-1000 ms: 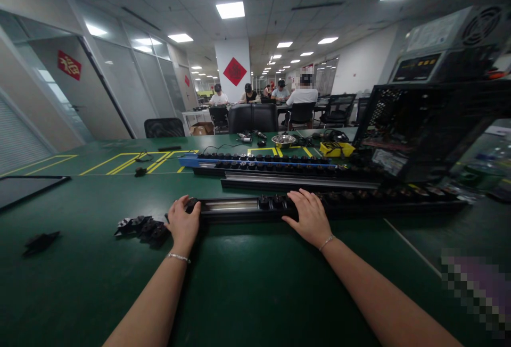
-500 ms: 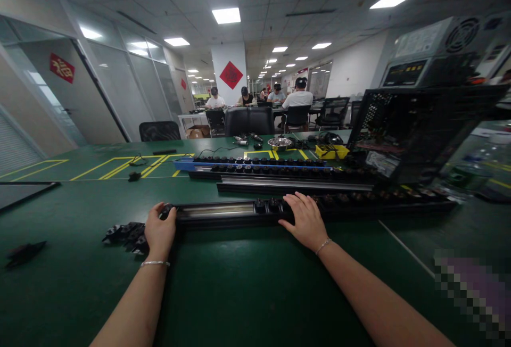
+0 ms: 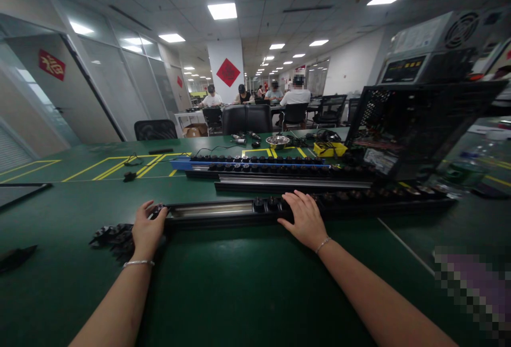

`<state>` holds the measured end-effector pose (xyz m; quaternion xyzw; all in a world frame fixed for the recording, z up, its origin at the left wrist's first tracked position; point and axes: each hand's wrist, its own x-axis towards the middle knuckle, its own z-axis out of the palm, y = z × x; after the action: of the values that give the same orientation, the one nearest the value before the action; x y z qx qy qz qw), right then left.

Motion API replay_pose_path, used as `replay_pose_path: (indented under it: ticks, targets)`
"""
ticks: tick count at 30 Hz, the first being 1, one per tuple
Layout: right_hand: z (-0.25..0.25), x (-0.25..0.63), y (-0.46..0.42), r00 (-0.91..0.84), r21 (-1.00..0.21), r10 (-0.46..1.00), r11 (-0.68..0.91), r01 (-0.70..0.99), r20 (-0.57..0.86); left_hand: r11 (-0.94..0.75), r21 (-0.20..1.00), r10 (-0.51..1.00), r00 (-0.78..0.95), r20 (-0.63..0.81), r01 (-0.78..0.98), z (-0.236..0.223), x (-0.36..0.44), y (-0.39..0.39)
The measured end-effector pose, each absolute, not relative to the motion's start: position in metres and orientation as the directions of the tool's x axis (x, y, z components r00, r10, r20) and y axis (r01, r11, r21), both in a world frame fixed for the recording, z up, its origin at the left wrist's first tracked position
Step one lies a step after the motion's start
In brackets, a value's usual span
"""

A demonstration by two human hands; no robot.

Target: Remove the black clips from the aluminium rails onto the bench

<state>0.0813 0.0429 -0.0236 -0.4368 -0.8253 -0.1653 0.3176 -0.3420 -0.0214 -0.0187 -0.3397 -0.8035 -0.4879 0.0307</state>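
A long black rail (image 3: 217, 223) with a shiny metal channel lies across the table. Black round-topped modules, like sockets, sit in its middle and right part, among them one module (image 3: 258, 204) left of my right hand. My right hand (image 3: 304, 219) lies over the rail, thumb on the near side and fingers across the top, gripping it. At the rail's left end, my left hand (image 3: 148, 230) closes thumb and fingers around a small black module (image 3: 158, 209), partly hidden by the fingers. A pile of similar black pieces (image 3: 109, 235) lies just beside that hand.
Behind are another black rail (image 3: 295, 183) and a blue strip (image 3: 181, 164) by rows of modules. A metal bowl (image 3: 277, 141), yellow tray (image 3: 330, 149) and open computer case (image 3: 419, 129) stand farther back. A dark piece (image 3: 18, 258) lies far left. People sit beyond.
My left hand has slid leftward along the rail to its left end, with the small black module, uncovering more metal channel. My right hand has stayed on the rail.
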Motion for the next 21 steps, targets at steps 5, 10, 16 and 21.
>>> replay_pose_path:
  ticks: [5,10,16,21]
  targets:
    - [-0.025,0.082,0.043,-0.416,-0.003,0.622,0.558,0.83,0.663,0.259,0.807,0.456,-0.804,0.382,0.53,-0.018,-0.347,-0.022]
    - [-0.026,0.082,0.044,-0.419,0.009,0.608,0.56,0.828,0.675,0.297,0.826,0.382,-0.852,0.357,0.479,-0.02,-0.364,-0.025]
    - [-0.025,0.082,0.043,-0.416,0.002,0.609,0.562,0.827,0.675,0.534,0.735,0.308,-0.906,0.291,0.418,-0.016,-0.396,-0.022]
    - [-0.025,0.081,0.043,-0.408,-0.003,0.614,0.556,0.831,0.676,0.667,0.553,0.446,-0.862,0.24,0.499,-0.019,-0.428,-0.023]
